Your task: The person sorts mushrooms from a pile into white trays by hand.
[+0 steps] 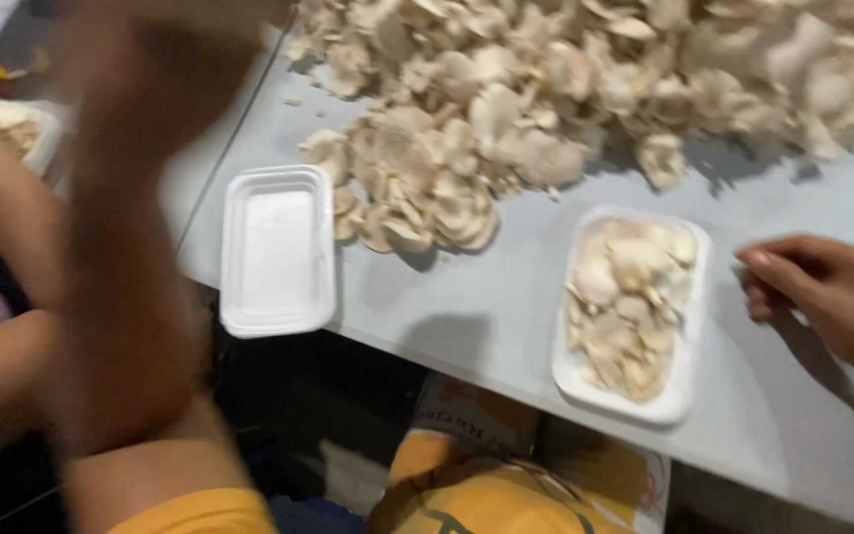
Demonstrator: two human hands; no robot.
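A white foam tray [631, 314] filled with oyster mushrooms is shown near the table [506, 316] edge; the right hand [827, 292], fingers loosely curled and empty, rests just beside it. The left hand is hidden by blur. A nudge could tip the tray off.

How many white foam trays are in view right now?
3: an empty tray at the table edge, a mushroom-filled tray near the right hand, and a partly hidden tray far left. More may be hidden.
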